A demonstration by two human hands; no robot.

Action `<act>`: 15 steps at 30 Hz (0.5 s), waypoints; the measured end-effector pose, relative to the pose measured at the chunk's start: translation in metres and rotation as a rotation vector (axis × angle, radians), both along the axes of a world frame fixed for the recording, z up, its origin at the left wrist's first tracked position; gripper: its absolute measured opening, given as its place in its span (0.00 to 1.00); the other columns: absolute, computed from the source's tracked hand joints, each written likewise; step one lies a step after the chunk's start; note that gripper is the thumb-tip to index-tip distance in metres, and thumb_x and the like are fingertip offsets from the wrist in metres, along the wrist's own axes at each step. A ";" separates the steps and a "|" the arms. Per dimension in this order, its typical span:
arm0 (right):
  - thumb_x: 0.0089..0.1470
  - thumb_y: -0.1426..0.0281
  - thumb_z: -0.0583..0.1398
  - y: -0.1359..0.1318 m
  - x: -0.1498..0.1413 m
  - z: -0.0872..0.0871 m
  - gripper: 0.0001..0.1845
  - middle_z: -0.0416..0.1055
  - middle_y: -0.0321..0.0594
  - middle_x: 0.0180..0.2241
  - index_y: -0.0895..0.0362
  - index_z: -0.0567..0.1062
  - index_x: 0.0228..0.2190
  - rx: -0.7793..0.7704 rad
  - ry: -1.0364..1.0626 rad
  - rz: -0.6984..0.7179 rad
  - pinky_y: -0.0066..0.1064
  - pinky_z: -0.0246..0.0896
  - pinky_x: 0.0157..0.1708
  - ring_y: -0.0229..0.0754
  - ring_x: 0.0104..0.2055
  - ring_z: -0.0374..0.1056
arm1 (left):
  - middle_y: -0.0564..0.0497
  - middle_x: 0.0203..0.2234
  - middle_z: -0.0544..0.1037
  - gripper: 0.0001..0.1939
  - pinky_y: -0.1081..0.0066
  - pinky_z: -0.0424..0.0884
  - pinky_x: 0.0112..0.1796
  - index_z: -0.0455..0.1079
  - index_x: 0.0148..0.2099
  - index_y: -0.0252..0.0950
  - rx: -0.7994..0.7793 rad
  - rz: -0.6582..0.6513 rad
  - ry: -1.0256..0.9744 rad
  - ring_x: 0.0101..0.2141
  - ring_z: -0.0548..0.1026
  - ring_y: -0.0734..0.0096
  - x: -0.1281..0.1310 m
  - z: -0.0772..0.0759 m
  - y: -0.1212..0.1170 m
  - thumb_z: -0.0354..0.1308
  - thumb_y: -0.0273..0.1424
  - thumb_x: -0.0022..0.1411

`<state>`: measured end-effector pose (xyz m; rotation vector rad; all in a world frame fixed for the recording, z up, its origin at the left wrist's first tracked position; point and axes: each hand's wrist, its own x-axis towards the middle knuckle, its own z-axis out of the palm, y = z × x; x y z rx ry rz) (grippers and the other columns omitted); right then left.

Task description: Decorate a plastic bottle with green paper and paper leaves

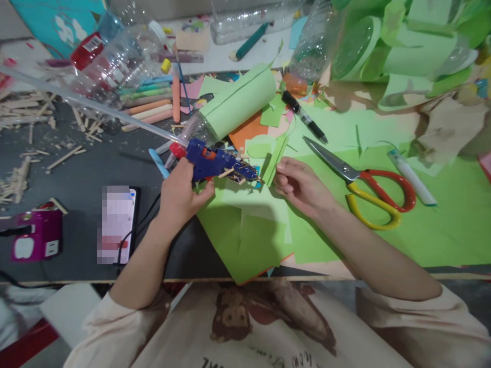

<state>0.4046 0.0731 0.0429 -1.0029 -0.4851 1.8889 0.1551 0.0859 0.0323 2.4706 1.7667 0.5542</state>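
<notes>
My left hand point(180, 191) is closed round the grip of a blue glue gun point(215, 161), its nozzle pointing right over green paper. A long clear glue stick point(88, 104) sticks out of the gun's back toward the upper left. My right hand point(297, 184) rests on the green paper sheets point(249, 235) just right of the nozzle, fingers curled in a pinch on a narrow green paper strip point(276, 158). A plastic bottle wrapped in green paper point(238, 102) lies just beyond the gun.
Red-and-yellow scissors point(368, 186), a black marker point(305, 116) and a white glue stick point(412, 176) lie to the right. A phone point(117, 225) and a magenta box point(36, 240) sit at left. Clear bottles point(123, 56), coloured pencils point(148, 105) and wooden sticks point(23, 107) crowd the back left.
</notes>
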 end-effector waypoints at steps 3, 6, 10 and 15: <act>0.37 0.67 0.72 0.000 0.000 0.000 0.17 0.62 0.24 0.12 0.57 0.68 0.21 0.008 -0.008 0.003 0.20 0.42 0.14 0.25 0.13 0.51 | 0.47 0.34 0.71 0.15 0.66 0.70 0.37 0.62 0.44 0.37 0.036 -0.018 -0.008 0.38 0.75 0.59 0.000 -0.002 0.000 0.56 0.34 0.54; 0.37 0.67 0.72 0.000 0.000 -0.001 0.17 0.62 0.24 0.12 0.57 0.68 0.21 0.016 -0.018 0.006 0.21 0.42 0.14 0.25 0.13 0.51 | 0.48 0.33 0.71 0.13 0.66 0.70 0.36 0.62 0.42 0.37 0.058 -0.027 -0.009 0.37 0.74 0.60 -0.002 -0.005 0.000 0.55 0.34 0.55; 0.37 0.65 0.72 -0.001 0.000 -0.001 0.19 0.61 0.23 0.13 0.57 0.67 0.22 0.033 -0.046 0.027 0.21 0.42 0.14 0.25 0.13 0.50 | 0.48 0.33 0.70 0.13 0.65 0.71 0.37 0.62 0.43 0.37 0.051 -0.011 -0.013 0.37 0.74 0.59 -0.005 -0.008 0.000 0.56 0.35 0.55; 0.36 0.64 0.73 -0.002 -0.001 0.000 0.19 0.62 0.24 0.12 0.57 0.68 0.21 0.029 -0.047 0.029 0.21 0.42 0.14 0.25 0.13 0.50 | 0.47 0.35 0.71 0.15 0.64 0.71 0.40 0.63 0.45 0.37 0.038 -0.017 -0.035 0.40 0.74 0.58 -0.006 -0.007 0.001 0.56 0.35 0.56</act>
